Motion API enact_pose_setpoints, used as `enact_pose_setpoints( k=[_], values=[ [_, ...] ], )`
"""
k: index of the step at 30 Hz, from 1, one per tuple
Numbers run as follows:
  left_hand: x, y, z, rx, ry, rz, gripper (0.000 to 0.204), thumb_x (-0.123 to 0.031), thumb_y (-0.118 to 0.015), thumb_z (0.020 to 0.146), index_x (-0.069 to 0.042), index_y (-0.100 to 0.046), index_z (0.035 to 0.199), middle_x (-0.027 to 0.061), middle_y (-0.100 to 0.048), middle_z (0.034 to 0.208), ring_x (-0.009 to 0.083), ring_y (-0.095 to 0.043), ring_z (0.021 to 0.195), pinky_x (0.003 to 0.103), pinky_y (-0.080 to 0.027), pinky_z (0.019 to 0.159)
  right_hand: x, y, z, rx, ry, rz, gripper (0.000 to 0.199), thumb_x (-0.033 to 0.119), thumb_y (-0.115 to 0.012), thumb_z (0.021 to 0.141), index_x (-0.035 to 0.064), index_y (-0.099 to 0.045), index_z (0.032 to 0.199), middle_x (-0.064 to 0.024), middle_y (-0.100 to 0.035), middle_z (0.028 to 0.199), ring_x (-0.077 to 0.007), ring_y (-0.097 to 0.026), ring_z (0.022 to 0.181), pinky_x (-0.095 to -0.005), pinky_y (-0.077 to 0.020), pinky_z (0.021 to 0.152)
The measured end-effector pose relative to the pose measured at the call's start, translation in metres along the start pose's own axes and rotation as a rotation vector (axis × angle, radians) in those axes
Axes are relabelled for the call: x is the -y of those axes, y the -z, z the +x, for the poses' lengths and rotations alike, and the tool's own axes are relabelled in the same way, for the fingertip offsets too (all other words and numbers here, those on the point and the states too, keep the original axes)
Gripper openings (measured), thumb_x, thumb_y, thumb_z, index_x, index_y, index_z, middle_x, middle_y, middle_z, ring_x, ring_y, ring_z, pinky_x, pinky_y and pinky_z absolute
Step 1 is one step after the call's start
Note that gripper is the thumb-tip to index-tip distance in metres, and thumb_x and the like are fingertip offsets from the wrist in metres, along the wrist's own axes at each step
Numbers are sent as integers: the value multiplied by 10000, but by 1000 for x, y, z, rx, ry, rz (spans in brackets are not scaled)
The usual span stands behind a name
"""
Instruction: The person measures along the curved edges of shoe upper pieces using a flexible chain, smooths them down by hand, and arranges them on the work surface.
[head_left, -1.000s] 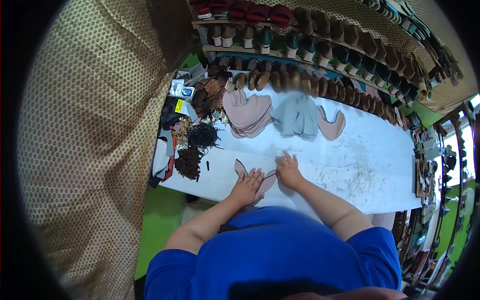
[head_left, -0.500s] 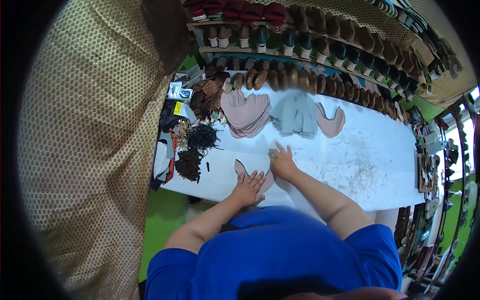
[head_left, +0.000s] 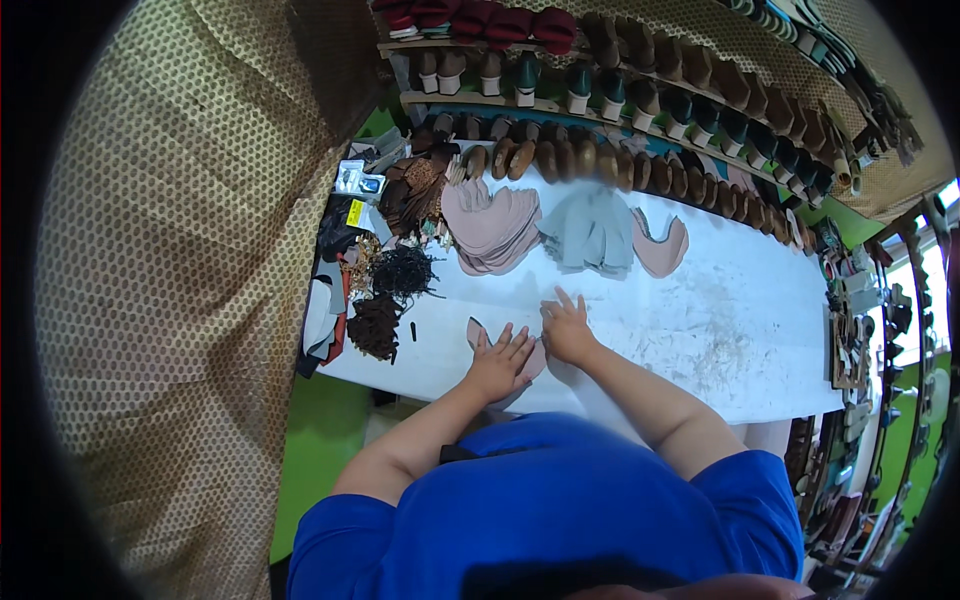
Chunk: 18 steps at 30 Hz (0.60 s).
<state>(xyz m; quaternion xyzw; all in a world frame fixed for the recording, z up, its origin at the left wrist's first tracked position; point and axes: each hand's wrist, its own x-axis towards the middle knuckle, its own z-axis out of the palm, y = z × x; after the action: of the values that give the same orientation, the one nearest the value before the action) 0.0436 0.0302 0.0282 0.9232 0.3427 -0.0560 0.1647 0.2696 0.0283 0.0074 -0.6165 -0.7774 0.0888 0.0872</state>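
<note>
1. The left hand [head_left: 497,362] lies flat, fingers [head_left: 520,340] spread, pressing down on a pink leather cut piece [head_left: 478,333] at the near edge of the white table [head_left: 740,330]; it pinches nothing.
2. The right hand [head_left: 568,330] also lies palm down with fingers spread, just right of the cut piece, resting on the table surface or on the piece's right part; which of the two I cannot tell.
3. Compared with a second ago, the right hand has slid back toward the person and closer to the left hand, while the left hand has kept its place on the cut piece. I judge this a smoothing stroke: the piece is being flattened, not lifted.
4. The cut piece itself has not shifted; its pointed tip shows just left of the left hand's fingers.
5. Beyond the cut piece, well apart toward the far side of the table, lie a stack of pink cut pieces [head_left: 495,228], a stack of grey cut pieces [head_left: 590,232] and one single pink piece [head_left: 662,250].
6. Left of the cut piece sit dark brown leather scraps [head_left: 378,325] and a tangle of black laces [head_left: 402,270], near the table's left edge.
7. Open room: the table to the right of the cut piece is bare and stained, with wide space for sweeping. The near edge runs right under the wrists, so there is little margin toward the person.
8. Shoe lasts and heels on shelves [head_left: 620,95] stand behind the stacks.
</note>
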Motion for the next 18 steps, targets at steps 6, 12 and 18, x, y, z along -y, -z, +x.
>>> enact_pose_setpoints(
  k=[6, 12, 18],
  values=[
    [0, -8, 5, 66, -18, 116, 804, -595, -489, 957, -191, -281, 1621, 30, -170, 1719, 277, -109, 1588, 700, -56, 1195, 3, 0, -2, 10, -66, 23, 292, 167, -668, 840, 6, -725, 1076, -143, -501, 1470, -422, -216, 1529, -772, -173, 1142],
    [-1, -4, 7, 118, -5, 112, 786, -609, -465, 972, -225, -264, 1627, 27, -146, 1724, 271, -81, 1592, 693, -30, 1199, 4, 6, 0, 137, -188, 55, 233, 192, -668, 841, 55, -754, 1009, -126, -477, 1494, -441, -201, 1524, -785, -182, 1132],
    [0, -6, 6, 110, -9, 131, 779, -610, -454, 978, -228, -260, 1628, 29, -152, 1722, 270, -77, 1592, 690, -22, 1200, 5, 3, -1, 172, -224, 34, 249, 205, -671, 853, 53, -751, 1033, -119, -466, 1493, -433, -183, 1529, -782, -174, 1137]
  ],
)
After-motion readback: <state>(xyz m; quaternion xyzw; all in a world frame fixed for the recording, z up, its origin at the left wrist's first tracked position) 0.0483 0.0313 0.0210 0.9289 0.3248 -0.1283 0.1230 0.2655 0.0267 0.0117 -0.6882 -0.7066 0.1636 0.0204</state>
